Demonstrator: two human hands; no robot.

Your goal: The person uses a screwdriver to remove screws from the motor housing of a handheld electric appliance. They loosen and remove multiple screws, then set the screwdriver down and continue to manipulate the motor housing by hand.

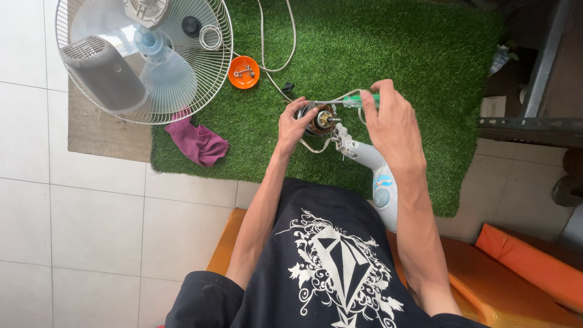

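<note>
Gripping exposed copper-wound fan motor [322, 119] with left hand [293, 126], fingers curled round its left side, over green artificial turf mat [425, 73]. Right hand [393, 124] clamped on green-handled screwdriver [358, 101], metal shaft pointing left toward motor top. Motor sits on white plastic fan neck [370, 161] running back toward lap. Round wire fan guard [182, 91], small orange bowl [244, 72], crumpled purple cloth [198, 143] lie further left on mat.

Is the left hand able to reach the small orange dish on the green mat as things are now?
Probably yes. The left hand holds the fan motor, so it must let go first; bare green mat lies between it and the orange dish, crossed only by a thin cord.
</note>
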